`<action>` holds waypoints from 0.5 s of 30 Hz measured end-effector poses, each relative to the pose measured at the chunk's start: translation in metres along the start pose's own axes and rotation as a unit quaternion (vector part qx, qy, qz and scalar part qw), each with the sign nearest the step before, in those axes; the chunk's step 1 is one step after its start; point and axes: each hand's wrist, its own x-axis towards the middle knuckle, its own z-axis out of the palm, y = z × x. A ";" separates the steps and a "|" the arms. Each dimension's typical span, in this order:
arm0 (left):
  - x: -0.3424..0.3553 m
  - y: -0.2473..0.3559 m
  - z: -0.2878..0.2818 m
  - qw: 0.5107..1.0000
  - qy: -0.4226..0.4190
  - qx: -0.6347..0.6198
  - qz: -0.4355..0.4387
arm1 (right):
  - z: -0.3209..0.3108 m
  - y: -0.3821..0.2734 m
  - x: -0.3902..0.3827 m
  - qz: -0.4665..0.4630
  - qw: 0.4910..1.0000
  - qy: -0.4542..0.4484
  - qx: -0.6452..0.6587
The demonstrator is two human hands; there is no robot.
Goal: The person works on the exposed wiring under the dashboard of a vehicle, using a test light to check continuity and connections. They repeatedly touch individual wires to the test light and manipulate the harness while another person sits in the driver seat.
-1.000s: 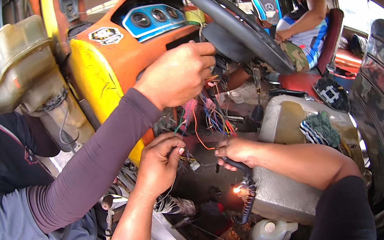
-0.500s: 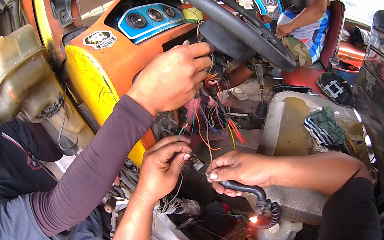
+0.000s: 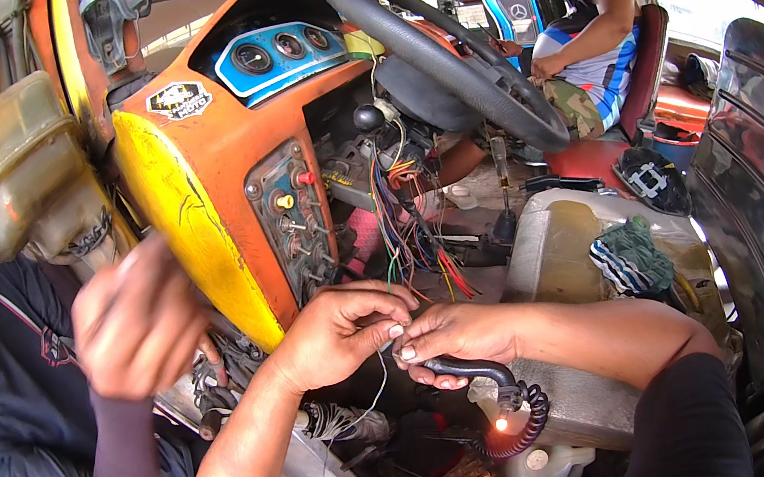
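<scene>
My left hand (image 3: 343,336) is closed, thumb and fingertips pinched on a thin wire (image 3: 384,375) whose pale strand hangs below. Its fingertips meet those of my right hand (image 3: 464,333), which is wrapped round a black curved handle (image 3: 469,366). A coiled black cord (image 3: 536,415) runs from that handle's end, beside a small glowing bulb (image 3: 502,424). What lies between my fingertips is too small to make out. Just beyond, a bundle of loose coloured wires (image 3: 412,203) hangs beneath the steering wheel (image 3: 438,57).
An orange dashboard (image 3: 205,147) has blue-framed gauges (image 3: 284,48) and a switch panel (image 3: 287,214). A co-worker's blurred hand (image 3: 137,315) is at left, near a yellowed plastic tank (image 3: 17,168). Another person (image 3: 588,52) sits far right. A cloth (image 3: 633,257) lies on the worn seat (image 3: 546,251).
The co-worker's hand has swung from the hanging wires back to the left, uncovering the switch panel. My two hands have come together at the fingertips. The view has shifted slightly.
</scene>
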 end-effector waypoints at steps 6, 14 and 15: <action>0.010 0.000 -0.008 0.996 -0.078 0.013 -0.046 | 0.001 -0.002 -0.002 -0.001 0.999 -0.029 -0.021; 0.004 0.003 -0.026 0.987 -0.099 0.105 -0.068 | -0.006 -0.013 -0.005 -0.016 0.999 -0.032 -0.019; 0.001 0.002 -0.026 0.988 -0.093 0.099 -0.078 | -0.008 -0.014 -0.006 -0.014 0.999 -0.024 -0.017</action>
